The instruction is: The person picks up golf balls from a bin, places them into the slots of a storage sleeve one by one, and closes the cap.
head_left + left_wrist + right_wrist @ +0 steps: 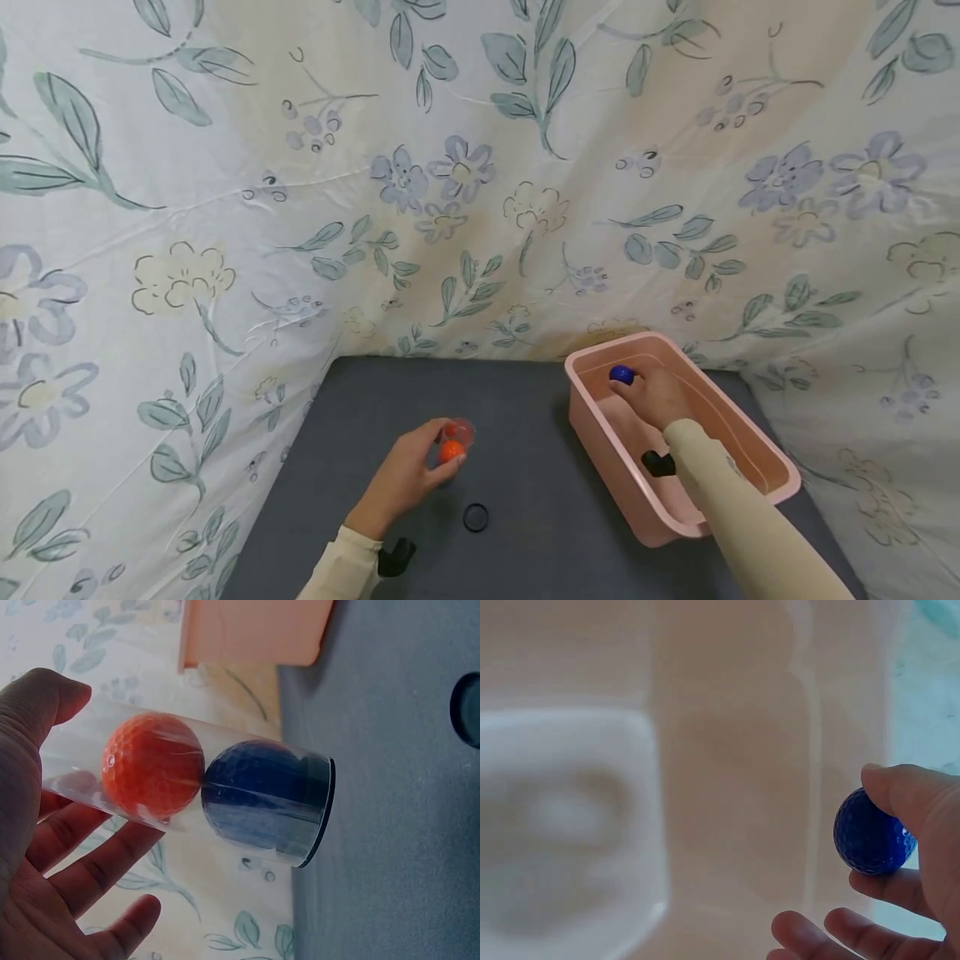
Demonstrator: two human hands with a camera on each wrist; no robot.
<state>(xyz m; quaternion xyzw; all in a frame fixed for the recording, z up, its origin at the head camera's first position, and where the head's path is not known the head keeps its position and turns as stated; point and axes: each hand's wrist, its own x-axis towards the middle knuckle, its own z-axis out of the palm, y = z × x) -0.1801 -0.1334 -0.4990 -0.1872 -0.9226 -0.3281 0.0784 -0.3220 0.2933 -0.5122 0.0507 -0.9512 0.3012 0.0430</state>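
Note:
My left hand (408,471) grips a clear plastic tube (247,750) by its upper part, thumb on one side and fingers on the other. Inside the tube, an orange golf ball (154,765) sits above a dark blue golf ball (251,793), and a black base closes the lower end. Over the pink bin (611,475), my right hand (660,396) pinches a blue golf ball (874,832) between thumb and index finger. Its other fingers (855,930) are held apart from the ball.
A round black cap (476,517) lies on the dark grey table (540,533), near my left hand. The bin stands at the table's right side, its rim higher than the tabletop. Floral fabric (465,275) hangs behind the table and along both sides.

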